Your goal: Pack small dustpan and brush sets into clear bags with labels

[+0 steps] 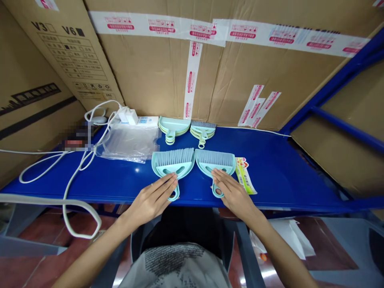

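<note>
Two mint-green brush-and-dustpan sets lie side by side near the front edge of the blue table, bristles toward the back. My left hand (155,199) is closed on the handle area of the left set (175,159), fingertips at the brush's base. Over the handle of the right set (216,160), my right hand (232,192) is closed in the same way, with the handle loop showing beside it. Thumbs are mostly hidden below. Behind them stand a stack of dustpans (174,126) and a smaller stack with brushes (203,130).
Clear plastic bags (129,142) lie at the back left beside a white power strip (148,121) and looping white cables (70,188). A yellow-green packaging card (246,178) is right of the sets. Cardboard (156,72) forms the back wall; a blue frame (345,124) stands right.
</note>
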Demonstrator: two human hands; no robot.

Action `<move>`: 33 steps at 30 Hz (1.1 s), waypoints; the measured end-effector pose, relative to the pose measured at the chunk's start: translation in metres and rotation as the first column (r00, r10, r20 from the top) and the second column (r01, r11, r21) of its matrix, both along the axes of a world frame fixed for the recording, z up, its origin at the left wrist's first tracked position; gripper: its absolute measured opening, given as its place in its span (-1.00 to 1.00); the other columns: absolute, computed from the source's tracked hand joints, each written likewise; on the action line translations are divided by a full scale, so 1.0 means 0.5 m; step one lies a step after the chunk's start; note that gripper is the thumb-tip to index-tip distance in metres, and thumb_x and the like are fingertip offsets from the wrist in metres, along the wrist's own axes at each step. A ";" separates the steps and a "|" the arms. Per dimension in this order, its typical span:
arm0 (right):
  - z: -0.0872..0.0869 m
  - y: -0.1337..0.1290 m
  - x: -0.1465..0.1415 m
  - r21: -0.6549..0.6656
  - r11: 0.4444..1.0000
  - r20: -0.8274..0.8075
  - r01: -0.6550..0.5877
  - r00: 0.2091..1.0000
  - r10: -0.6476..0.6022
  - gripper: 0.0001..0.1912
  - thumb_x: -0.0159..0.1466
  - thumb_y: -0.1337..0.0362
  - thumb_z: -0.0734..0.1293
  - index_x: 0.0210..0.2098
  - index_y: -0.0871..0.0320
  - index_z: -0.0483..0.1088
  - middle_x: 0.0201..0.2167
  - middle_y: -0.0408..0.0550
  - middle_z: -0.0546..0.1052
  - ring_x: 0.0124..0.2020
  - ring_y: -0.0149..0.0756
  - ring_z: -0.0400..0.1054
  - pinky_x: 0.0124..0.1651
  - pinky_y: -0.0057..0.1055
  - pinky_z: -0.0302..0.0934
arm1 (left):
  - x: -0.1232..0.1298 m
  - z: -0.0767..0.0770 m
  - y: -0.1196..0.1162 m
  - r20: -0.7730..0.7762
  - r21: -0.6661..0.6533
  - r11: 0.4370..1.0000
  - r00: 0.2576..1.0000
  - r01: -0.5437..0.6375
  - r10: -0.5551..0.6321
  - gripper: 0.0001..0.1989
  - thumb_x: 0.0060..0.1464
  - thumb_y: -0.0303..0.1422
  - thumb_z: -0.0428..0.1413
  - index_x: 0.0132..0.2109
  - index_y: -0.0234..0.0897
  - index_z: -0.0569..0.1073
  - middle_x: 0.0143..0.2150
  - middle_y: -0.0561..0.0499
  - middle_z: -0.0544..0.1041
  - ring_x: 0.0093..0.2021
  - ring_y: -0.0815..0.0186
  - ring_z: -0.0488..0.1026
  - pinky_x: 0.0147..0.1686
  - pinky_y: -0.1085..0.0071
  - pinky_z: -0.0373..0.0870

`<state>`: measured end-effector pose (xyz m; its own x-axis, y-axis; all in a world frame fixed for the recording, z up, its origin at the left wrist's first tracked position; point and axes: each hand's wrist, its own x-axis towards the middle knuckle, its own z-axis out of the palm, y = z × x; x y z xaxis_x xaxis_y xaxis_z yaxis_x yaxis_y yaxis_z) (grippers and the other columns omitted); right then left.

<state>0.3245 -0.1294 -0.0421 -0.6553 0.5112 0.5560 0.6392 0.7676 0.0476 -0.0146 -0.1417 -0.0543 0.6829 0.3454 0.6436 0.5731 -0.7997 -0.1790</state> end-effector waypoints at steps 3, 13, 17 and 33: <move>0.005 -0.009 0.001 -0.053 0.999 -0.011 0.013 1.000 -0.014 -0.50 0.41 0.62 0.18 0.26 0.30 0.46 0.26 0.32 0.59 0.39 0.03 0.42 0.39 0.05 0.44 | 0.004 -0.001 0.003 0.052 0.015 1.000 0.998 0.019 -0.019 -0.44 0.34 -0.64 0.08 0.44 -0.59 0.34 0.24 -0.39 0.63 0.36 -0.09 0.53 0.20 0.09 0.68; 0.007 0.005 0.005 -0.251 0.968 -0.073 0.001 0.997 -0.020 -0.49 0.36 0.54 0.40 0.29 0.24 0.46 0.35 0.26 0.52 0.45 0.05 0.36 0.47 0.07 0.35 | 0.012 -0.012 0.011 0.164 -0.012 0.994 0.981 0.108 -0.104 -0.55 0.27 -0.62 0.28 0.26 -0.69 0.47 0.12 -0.44 0.67 0.30 -0.11 0.58 0.20 0.09 0.70; 0.006 0.012 0.007 -0.277 0.961 -0.081 -0.008 0.997 -0.015 -0.49 0.43 0.31 0.47 0.33 0.21 0.43 0.36 0.27 0.51 0.46 0.09 0.35 0.46 0.12 0.35 | 0.018 -0.008 0.009 0.171 -0.009 0.996 0.982 0.087 -0.085 -0.66 0.26 -0.56 0.32 0.14 -0.64 0.53 0.05 -0.40 0.70 0.23 -0.10 0.63 0.15 0.13 0.72; 0.016 -0.043 -0.003 -0.144 0.988 -0.203 0.050 0.976 -0.079 -0.93 0.44 0.32 0.44 -0.10 0.06 0.50 0.27 0.15 0.59 0.38 0.10 0.44 0.35 0.20 0.45 | 0.008 0.016 -0.052 0.283 -0.285 0.958 0.958 0.029 0.055 -0.79 0.29 -0.45 0.33 0.03 -0.26 0.55 0.15 -0.20 0.65 0.19 -0.02 0.56 0.08 -0.01 0.63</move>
<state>0.3229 -0.1509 -0.0340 -0.4960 0.6298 0.5978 0.6726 0.7140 -0.1942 -0.0107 -0.1679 -0.0461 0.4796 0.5497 0.6840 0.5770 -0.7848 0.2261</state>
